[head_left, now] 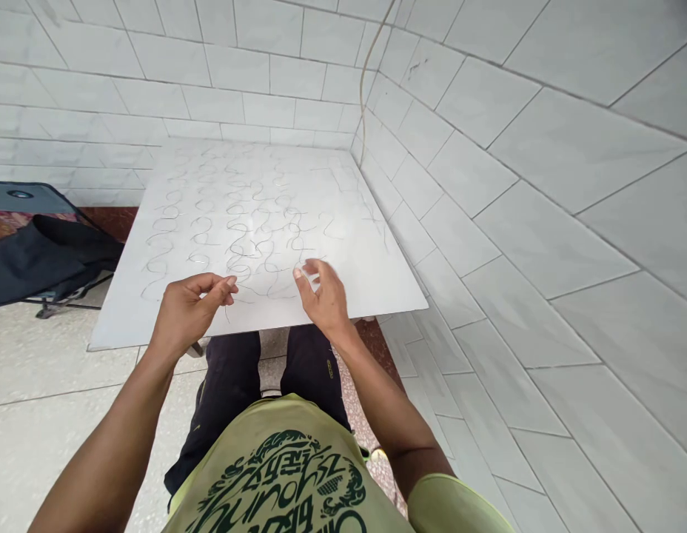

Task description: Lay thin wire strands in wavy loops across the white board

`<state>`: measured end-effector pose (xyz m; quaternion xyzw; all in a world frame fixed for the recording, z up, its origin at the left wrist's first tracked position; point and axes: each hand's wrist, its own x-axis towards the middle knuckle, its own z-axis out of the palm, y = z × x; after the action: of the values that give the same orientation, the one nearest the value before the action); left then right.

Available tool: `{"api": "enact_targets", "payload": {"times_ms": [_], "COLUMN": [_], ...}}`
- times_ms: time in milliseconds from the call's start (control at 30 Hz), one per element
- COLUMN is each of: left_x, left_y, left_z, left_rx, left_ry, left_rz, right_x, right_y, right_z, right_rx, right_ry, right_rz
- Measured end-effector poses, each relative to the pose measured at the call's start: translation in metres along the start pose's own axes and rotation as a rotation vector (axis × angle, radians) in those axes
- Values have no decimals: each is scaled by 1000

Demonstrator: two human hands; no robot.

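Note:
A white board point(377, 281) in front of me bears several thin, dark, curly strands point(240, 222), in rough rows; whether they are hair, thread or fine wire cannot be made out. My left hand point(193, 303) is over the board's near edge, thumb and fingertips pinched together. From that pinch a thin strand point(227, 314) seems to hang down. My right hand point(324, 296) is to the right of it, above the board, with thumb and fingers curved and apart. Nothing shows between them.
White tiled walls point(515, 148) rise behind the board and along its right side. A pale cable point(363, 89) runs down the corner. At the left is a folding chair point(38, 192) with dark cloth point(44, 255) over it. My legs point(232, 370) are under the board's near edge.

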<state>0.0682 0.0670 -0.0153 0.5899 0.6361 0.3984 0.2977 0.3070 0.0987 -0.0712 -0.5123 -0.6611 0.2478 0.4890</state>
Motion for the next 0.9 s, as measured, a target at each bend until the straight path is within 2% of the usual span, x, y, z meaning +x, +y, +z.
{"api": "enact_targets", "payload": {"times_ms": [67,133,200,267,467,700,900], "left_x": [4,6,6,6,10,16,23], "left_y": [1,3,5,5,-1,-2,3], "left_z": [-3,-3,-1,0,-7,-14,-18], "left_rx": [10,13,10,0,-58,36,91], "left_ry": [-50,-87,-123,-161,-313,-404,-444], "left_rz": [-7,5,18,26,-3,27,27], "right_x": [-1,-1,0,2,-1,-18,-28], "right_y": [-8,-15,-16,-12,2,0,-3], "right_z": [-8,-9,-4,3,5,14,11], "right_rx": [-278,-442,-524,-558,-511,-304,-271], "right_ry": [-22,-185,-336,-422,-539,-561,-529], "right_rz": [-318,-570,-725,-788,-717,-511,-437]}}
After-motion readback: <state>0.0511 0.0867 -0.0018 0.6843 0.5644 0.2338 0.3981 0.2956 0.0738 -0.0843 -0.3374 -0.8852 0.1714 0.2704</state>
